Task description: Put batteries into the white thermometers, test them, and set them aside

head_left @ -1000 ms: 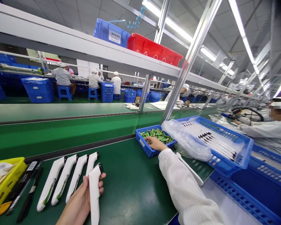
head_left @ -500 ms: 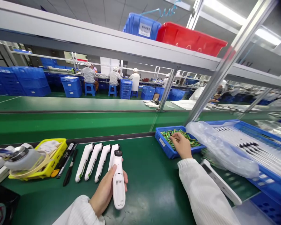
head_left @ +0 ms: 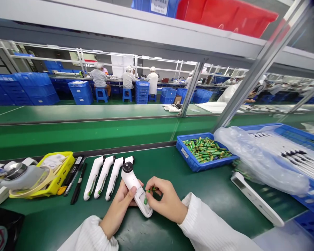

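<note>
A white handheld device (head_left: 132, 179) is tilting over the bench (head_left: 52, 223), the left hand (head_left: 117, 209) gripping it, seemingly keeping its open compartment accessible to the right hand (head_left: 170, 200), which is pinching green batteries (head_left: 146, 200). Beyond, a blue tray (head_left: 199, 167) is holding more; overhead, a label (head_left: 159, 6) is reading "Material Storage".

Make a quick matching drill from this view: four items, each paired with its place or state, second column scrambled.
Items
1. Left hand
2. Right hand
3. Small blue bin
4. Yellow basket

Place or state
A. Full of loose green batteries
B. Gripping the white device
C. Left of the black pen
D. Pinching a green battery at the white device

Pairs: 1-B, 2-D, 3-A, 4-C
</note>
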Demonstrator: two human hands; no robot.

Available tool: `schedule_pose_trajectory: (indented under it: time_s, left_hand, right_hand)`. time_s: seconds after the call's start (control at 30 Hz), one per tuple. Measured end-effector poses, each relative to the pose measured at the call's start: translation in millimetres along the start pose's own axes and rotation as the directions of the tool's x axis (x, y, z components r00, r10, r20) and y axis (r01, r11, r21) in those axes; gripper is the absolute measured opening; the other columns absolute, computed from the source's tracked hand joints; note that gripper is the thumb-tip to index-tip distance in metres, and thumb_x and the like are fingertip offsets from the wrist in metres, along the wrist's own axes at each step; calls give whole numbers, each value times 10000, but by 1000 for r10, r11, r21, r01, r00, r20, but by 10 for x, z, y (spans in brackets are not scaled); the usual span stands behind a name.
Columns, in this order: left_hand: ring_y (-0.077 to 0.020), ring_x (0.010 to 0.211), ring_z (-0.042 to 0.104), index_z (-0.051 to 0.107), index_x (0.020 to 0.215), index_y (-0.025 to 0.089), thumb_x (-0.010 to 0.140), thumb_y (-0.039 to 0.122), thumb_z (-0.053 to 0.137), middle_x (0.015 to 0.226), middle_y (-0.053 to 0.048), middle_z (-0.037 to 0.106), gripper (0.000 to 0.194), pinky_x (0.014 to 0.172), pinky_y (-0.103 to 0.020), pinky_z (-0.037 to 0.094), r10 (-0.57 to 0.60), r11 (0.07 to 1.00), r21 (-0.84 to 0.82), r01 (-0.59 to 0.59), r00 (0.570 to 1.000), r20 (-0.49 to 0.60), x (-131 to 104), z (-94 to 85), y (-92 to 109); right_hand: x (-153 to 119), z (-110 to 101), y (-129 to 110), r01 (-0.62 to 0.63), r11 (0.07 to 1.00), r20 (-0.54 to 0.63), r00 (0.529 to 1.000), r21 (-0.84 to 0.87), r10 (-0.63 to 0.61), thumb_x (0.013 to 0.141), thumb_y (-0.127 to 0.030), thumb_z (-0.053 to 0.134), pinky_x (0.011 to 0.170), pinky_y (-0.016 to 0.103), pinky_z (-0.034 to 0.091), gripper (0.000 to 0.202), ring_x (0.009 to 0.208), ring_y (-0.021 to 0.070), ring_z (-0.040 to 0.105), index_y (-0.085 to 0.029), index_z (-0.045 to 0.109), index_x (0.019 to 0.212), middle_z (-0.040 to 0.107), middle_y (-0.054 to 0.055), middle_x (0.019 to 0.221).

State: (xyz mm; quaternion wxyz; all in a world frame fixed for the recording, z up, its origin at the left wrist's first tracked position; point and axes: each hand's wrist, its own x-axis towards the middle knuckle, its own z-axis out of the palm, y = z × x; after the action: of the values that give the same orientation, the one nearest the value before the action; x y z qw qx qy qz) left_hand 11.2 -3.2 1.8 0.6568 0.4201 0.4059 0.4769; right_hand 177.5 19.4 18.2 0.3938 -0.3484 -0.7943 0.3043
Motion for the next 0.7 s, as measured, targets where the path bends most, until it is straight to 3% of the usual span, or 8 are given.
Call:
schedule_pose_trajectory:
  time_s: [0.17, 0.23, 0.37, 0.53, 0.63, 0.7]
  left_hand:
    - [-189, 858, 620, 496, 1044, 209, 832, 409, 573, 1056, -60, 585, 301, 623, -277, 538, 50, 996, -66, -58, 992, -116, -3, 21, 12]
    - [-193, 874, 623, 505, 1045, 215, 826, 395, 588, 1058, -55, 588, 296, 629, -276, 547, 68, 990, -108, -88, 983, -170, -9, 25, 22]
    - [-239, 938, 623, 481, 1161, 238, 810, 381, 614, 1073, -69, 592, 402, 658, -322, 564, 57, 976, -200, -89, 985, -163, -11, 24, 50]
    - [-281, 1055, 577, 301, 1341, 315, 840, 370, 575, 1061, -69, 595, 573, 683, -371, 564, 46, 967, -238, -96, 977, -208, -18, -11, 85]
    - [-265, 1039, 594, 249, 1377, 327, 850, 379, 559, 1084, -68, 599, 614, 719, -346, 548, 47, 966, -242, -92, 981, -186, -29, -19, 90]
    - [-258, 1031, 603, 223, 1390, 321, 849, 384, 559, 1101, -74, 602, 641, 741, -331, 535, 48, 971, -222, -84, 985, -164, -36, -10, 85]
  right_hand:
    - [-9, 14, 59, 211, 943, 110, 976, -257, -188, 831, -185, 492, 611, 266, 336, 81, 639, 141, 473, -181, 567, 863, 526, -3, 685]
    - [6, 0, 83, 234, 938, 143, 969, -255, -202, 872, -209, 462, 606, 265, 342, 136, 639, 144, 474, -177, 577, 937, 532, 5, 697]
    - [17, -35, 143, 243, 959, 171, 961, -145, -218, 901, -242, 471, 608, 246, 374, 171, 620, 131, 494, -172, 597, 993, 566, 2, 699]
    - [-5, -48, 154, 338, 911, 234, 930, -238, -284, 980, -287, 351, 665, 294, 405, 330, 727, 173, 524, -184, 544, 1226, 619, 62, 832]
    - [0, -63, 122, 211, 976, 157, 967, -60, -200, 987, -281, 326, 743, 316, 431, 337, 841, 183, 550, -210, 522, 1252, 622, 79, 955]
    - [20, -89, 116, 48, 983, 26, 998, 179, -53, 981, -283, 361, 695, 289, 446, 288, 767, 154, 565, -222, 551, 1188, 629, 58, 913]
